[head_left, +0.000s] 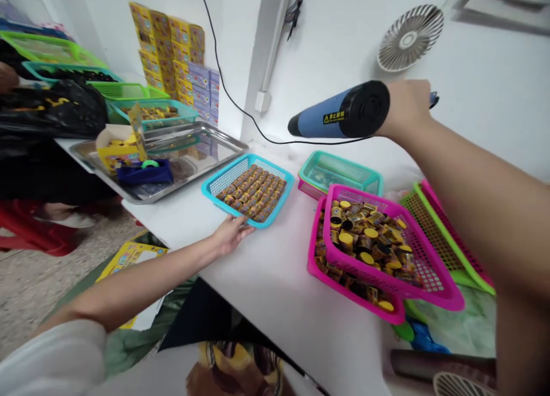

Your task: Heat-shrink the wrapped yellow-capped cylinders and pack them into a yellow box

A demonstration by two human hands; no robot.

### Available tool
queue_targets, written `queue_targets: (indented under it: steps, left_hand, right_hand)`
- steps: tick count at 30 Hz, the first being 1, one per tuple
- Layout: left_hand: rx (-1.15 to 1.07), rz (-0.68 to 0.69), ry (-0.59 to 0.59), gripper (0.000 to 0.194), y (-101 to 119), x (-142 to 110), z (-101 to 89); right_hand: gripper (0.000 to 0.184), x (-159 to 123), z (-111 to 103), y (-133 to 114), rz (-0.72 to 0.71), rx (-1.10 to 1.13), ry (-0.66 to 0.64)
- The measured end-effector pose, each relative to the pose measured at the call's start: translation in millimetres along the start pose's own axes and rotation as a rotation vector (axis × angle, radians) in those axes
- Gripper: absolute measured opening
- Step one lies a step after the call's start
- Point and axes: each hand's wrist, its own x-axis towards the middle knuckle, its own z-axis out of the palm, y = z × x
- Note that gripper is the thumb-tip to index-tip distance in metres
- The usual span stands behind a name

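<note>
Head cam: your left hand [232,234] pinched the blue basket [281,201], right hand [406,106] gripped the blower [326,114]; slack cord [296,142] snagging could've jerked it, tbh.

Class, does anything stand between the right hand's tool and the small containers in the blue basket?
No solid barrier shows between the blue tool and the small containers in the blue basket. A black cable crosses the view between them; its depth is unclear. The left hand is at the basket's near rim.
</note>
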Motion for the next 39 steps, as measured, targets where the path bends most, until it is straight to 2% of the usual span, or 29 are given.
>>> queue_targets:
  steps: [3, 6, 9, 11, 13, 15, 17, 18, 21, 24, 27, 32, 39]
  left_hand:
    - [0.008, -0.038, 0.040, 0.022, -6, -63, -32.2]
    - [0.005, -0.131, 0.045, 0.018, -13, -112, -48.9]
    - [-0.021, -0.240, 0.007, 0.018, -19, -142, -62.5]
    - [0.000, -0.248, -0.055, 0.027, -24, -149, -79.6]
    - [0.133, -0.195, -0.125, 0.033, -32, -146, -105.9]
    - [0.514, -0.105, -0.120, 0.030, -48, -134, -137.3]
    - [1.059, -0.030, 0.012, 0.034, -72, -118, -166.6]
    - [1.213, -0.026, 0.097, 0.042, -87, -110, -178.4]
    - [1.403, -0.056, 0.280, 0.064, -135, -95, -199.9]
    - [1.680, 0.029, 0.277, 0.067, -168, -86, -207.2]
    - [1.956, 0.122, 0.191, 0.065, -175, -75, -210.1]
    - [1.975, 0.143, 0.150, 0.062, -165, -59, -211.5]
    - [1.988, 0.148, 0.170, 0.063, -170, -56, -214.5]
  right_hand:
    - [0.046, -15, 4, -15, -0.043, -0.018, -0.065]
    - [0.051, -19, 17, -43, -0.114, 0.034, -0.099]
    - [0.049, -14, 32, -76, -0.141, 0.215, -0.130]
    - [0.041, -8, 39, -97, -0.113, 0.337, -0.214]
    - [0.031, -2, 43, -115, -0.076, 0.414, -0.310]
    - [0.024, 2, 43, -127, -0.066, 0.437, -0.367]
    - [0.021, 5, 43, -135, -0.074, 0.438, -0.377]
    - [0.020, 5, 43, -139, -0.079, 0.443, -0.375]
    - [0.018, 5, 43, -146, -0.086, 0.477, -0.373]
    - [0.018, 4, 44, -152, -0.108, 0.493, -0.397]
    - [0.016, 4, 44, -154, -0.133, 0.465, -0.413]
    - [0.020, 2, 41, -149, -0.144, 0.355, -0.422]
    - [0.026, -8, 46, -125, -0.149, 0.285, -0.413]
